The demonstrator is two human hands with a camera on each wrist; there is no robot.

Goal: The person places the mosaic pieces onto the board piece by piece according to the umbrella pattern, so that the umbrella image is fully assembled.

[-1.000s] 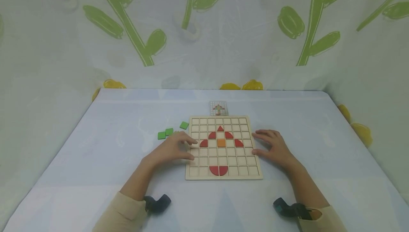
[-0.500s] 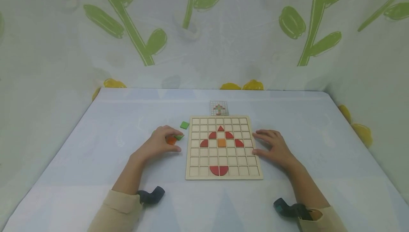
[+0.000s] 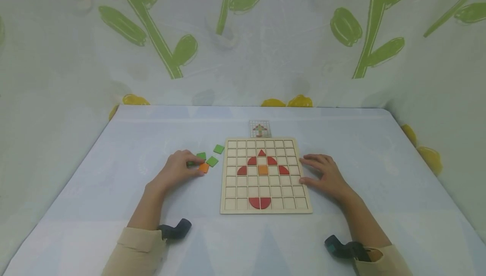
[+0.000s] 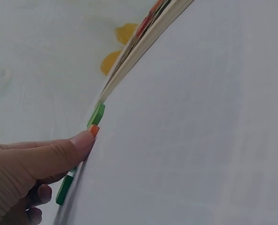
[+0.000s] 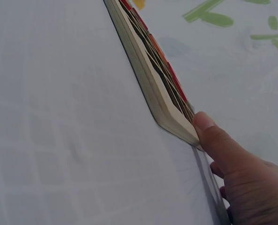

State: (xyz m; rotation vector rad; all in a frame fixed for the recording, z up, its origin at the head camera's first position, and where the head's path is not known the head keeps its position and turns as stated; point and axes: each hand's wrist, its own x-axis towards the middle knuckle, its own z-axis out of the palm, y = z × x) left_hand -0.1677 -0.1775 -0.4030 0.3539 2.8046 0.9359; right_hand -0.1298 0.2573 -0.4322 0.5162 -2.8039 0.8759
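one orange tile (image 3: 204, 168) pinched, left hand (image 3: 177, 166) now farther from board (image 3: 264, 181)

Lower left, a beige left sleeve (image 3: 130, 257) ends in a folded cuff (image 3: 140, 239); lower right, the right sleeve (image 3: 385, 263) matches. Black, curved wrist devices (image 3: 177, 230) protrude beside both, the right one bearing a teal patch (image 3: 331, 247).

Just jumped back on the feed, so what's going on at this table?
A person is working with square tiles and a gridded wooden board. Their left hand pinches a loose orange tile beside some green tiles, off the board's left side. Their right hand touches the board's right edge. The board carries several red pieces and one orange square; many cells are bare. A small picture card lies at its far edge.
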